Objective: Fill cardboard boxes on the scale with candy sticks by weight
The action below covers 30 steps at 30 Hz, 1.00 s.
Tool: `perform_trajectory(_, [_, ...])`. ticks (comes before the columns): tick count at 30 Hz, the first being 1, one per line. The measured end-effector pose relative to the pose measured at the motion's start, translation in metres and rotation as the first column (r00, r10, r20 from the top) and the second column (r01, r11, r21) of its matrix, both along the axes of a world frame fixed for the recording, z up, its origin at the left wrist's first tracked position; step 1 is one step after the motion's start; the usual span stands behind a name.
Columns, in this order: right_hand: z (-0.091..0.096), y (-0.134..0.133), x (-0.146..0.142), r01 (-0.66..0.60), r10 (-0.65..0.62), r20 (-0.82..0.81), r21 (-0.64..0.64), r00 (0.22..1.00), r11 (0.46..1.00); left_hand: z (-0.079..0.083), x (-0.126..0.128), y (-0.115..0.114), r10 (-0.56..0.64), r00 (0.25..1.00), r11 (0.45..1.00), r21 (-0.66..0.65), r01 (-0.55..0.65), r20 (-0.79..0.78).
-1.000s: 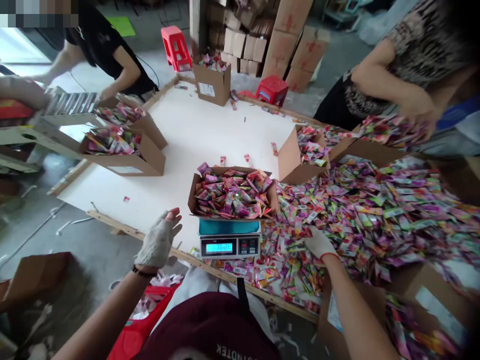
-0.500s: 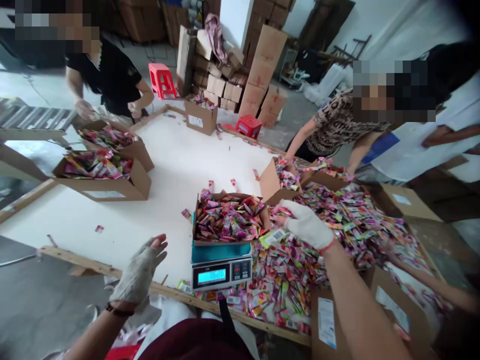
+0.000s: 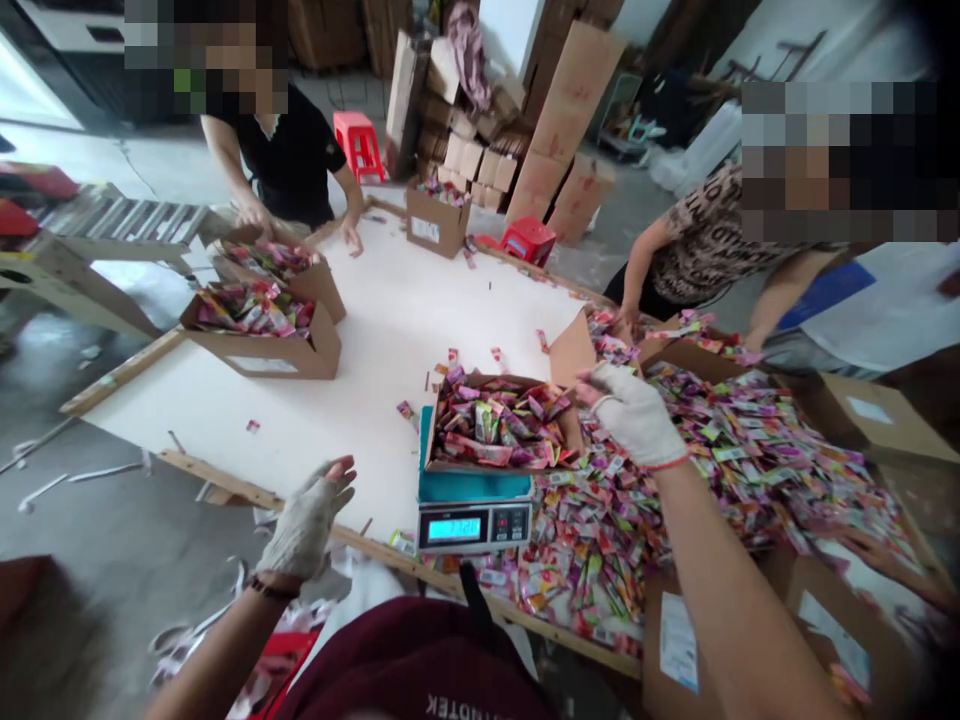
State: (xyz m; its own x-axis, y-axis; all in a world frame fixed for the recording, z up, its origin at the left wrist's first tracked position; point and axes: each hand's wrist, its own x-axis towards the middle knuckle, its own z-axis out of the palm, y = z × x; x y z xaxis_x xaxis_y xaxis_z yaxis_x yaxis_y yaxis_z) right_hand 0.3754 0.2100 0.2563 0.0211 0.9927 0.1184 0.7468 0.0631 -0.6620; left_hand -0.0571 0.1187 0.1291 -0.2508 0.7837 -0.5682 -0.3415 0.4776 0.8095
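The left hand [image 3: 307, 525] is half-open and empty; the right hand [image 3: 637, 418] bends its fingers, any hold unclear. Between them, the packet-filled box [image 3: 572, 430] seems mid-weighing on the scale [image 3: 474, 490], calling next for a reading check.

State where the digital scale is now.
In the head view, the digital scale sits below centre at the near edge of the white table, under a packet-filled cardboard box, between the left hand and the packet heap.
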Motion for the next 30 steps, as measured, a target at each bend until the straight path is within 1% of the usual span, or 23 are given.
perform_trajectory(1, [-0.005,-0.008,0.011,0.061,-0.061,0.028,-0.008,0.998,0.998,0.001,0.002,0.003,-0.011,1.000,1.000,0.013,0.011,0.001])
perform_trajectory(3, [-0.014,-0.023,0.024,0.153,-0.150,0.068,-0.042,0.986,0.987,0.003,0.011,0.010,-0.042,0.999,0.998,0.036,0.042,0.006])
perform_trajectory(6, [-0.024,-0.040,0.027,0.237,-0.231,0.080,-0.082,0.970,0.968,0.010,0.028,0.022,-0.100,0.995,0.993,0.063,0.099,0.011])
perform_trajectory(8, [-0.029,-0.045,0.025,0.275,-0.269,0.074,-0.087,0.960,0.958,0.021,0.040,0.030,-0.146,0.989,0.983,0.104,0.149,-0.030])
perform_trajectory(10, [-0.032,-0.046,0.024,0.292,-0.286,0.068,-0.103,0.956,0.951,0.036,0.052,0.037,-0.180,0.971,0.956,0.204,0.210,-0.156])
perform_trajectory(11, [-0.034,-0.045,0.024,0.292,-0.286,0.065,-0.110,0.956,0.950,0.045,0.059,0.040,-0.186,0.954,0.930,0.270,0.248,-0.237])
perform_trajectory(13, [-0.040,-0.043,0.025,0.278,-0.273,0.054,-0.122,0.961,0.953,0.063,0.072,0.046,-0.177,0.914,0.856,0.401,0.326,-0.366])
perform_trajectory(15, [-0.047,-0.041,0.027,0.259,-0.257,0.031,-0.144,0.966,0.955,0.078,0.086,0.051,-0.166,0.890,0.784,0.491,0.380,-0.424])
perform_trajectory(16, [-0.051,-0.040,0.027,0.256,-0.256,0.022,-0.153,0.966,0.954,0.082,0.092,0.054,-0.163,0.879,0.755,0.517,0.403,-0.448])
perform_trajectory(18, [-0.059,-0.038,0.027,0.259,-0.260,0.013,-0.165,0.965,0.952,0.085,0.104,0.058,-0.160,0.837,0.686,0.550,0.476,-0.524])
perform_trajectory(20, [-0.065,-0.037,0.026,0.256,-0.258,0.012,-0.169,0.966,0.952,0.082,0.112,0.062,-0.157,0.764,0.601,0.553,0.577,-0.626])
perform_trajectory(21, [-0.067,-0.036,0.026,0.250,-0.250,0.020,-0.173,0.968,0.953,0.079,0.115,0.064,-0.150,0.728,0.570,0.543,0.617,-0.669])
perform_trajectory(22, [-0.069,-0.036,0.026,0.244,-0.241,0.041,-0.183,0.970,0.952,0.076,0.117,0.066,-0.136,0.697,0.556,0.528,0.642,-0.704])
perform_trajectory(24, [-0.071,-0.034,0.025,0.234,-0.209,0.130,-0.216,0.969,0.948,0.072,0.120,0.069,-0.096,0.637,0.563,0.486,0.668,-0.765])
perform_trajectory(25, [-0.071,-0.034,0.024,0.228,-0.188,0.180,-0.237,0.966,0.944,0.071,0.121,0.071,-0.075,0.594,0.559,0.460,0.690,-0.801])
perform_trajectory(26, [-0.072,-0.033,0.023,0.223,-0.167,0.219,-0.261,0.961,0.939,0.072,0.122,0.072,-0.063,0.533,0.538,0.422,0.730,-0.844])
perform_trajectory(27, [-0.073,-0.032,0.021,0.219,-0.152,0.238,-0.286,0.959,0.933,0.074,0.124,0.074,-0.057,0.453,0.496,0.369,0.786,-0.889])
perform_trajectory(29, [-0.076,-0.030,0.016,0.214,-0.142,0.231,-0.328,0.963,0.920,0.079,0.130,0.079,-0.062,0.262,0.401,0.217,0.890,-0.963])
perform_trajectory(30, [-0.077,-0.030,0.013,0.215,-0.145,0.220,-0.341,0.965,0.915,0.081,0.133,0.081,-0.073,0.175,0.377,0.136,0.916,-0.982])
